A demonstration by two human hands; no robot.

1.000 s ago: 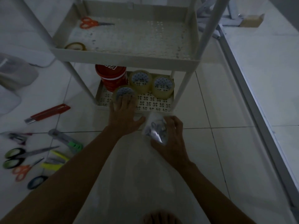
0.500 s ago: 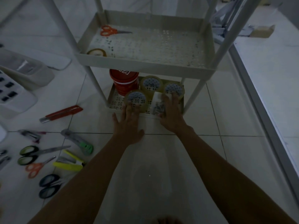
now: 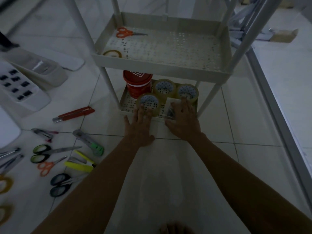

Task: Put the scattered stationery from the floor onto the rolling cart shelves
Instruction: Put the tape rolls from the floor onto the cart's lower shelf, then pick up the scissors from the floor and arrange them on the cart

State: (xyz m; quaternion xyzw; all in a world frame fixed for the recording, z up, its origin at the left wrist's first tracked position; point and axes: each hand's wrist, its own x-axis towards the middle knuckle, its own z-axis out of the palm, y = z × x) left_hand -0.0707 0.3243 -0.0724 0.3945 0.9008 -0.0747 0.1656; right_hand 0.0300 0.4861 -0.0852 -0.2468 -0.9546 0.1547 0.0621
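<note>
- Lays the left hand [image 3: 138, 127] flat and unclenched across the front edge of the bottom shelf of the white rolling cart [image 3: 126, 105], straight fingers touching the near roll of brown packing tape [image 3: 149, 102]; grasps nothing.
- Spreads the right hand [image 3: 183, 122] just as loosely, straight fingers pressing on the small clear plastic packet of dark metal bits [image 3: 170, 110]; no pinch, no curl.
- Places that packet already on the bottom shelf, at the front edge near the right front corner, just beside the near roll and before the right rear tape roll [image 3: 187, 92].
- Reads the packet as probably light, limp and slippery, with loose contents that shift.
- Suggests a pinch on the film's upper edge, or a scoop from beneath, rather than a hard squeeze.
- Leaves, toward the shelf's back edge, a red ribbed cylindrical tub [image 3: 137, 85] and a third tape roll [image 3: 164, 87].
- Shows more to collect on the floor left of the cart: a red utility knife [image 3: 74, 114], green-handled scissors [image 3: 50, 152], a yellow stapler [image 3: 79, 165].
</note>
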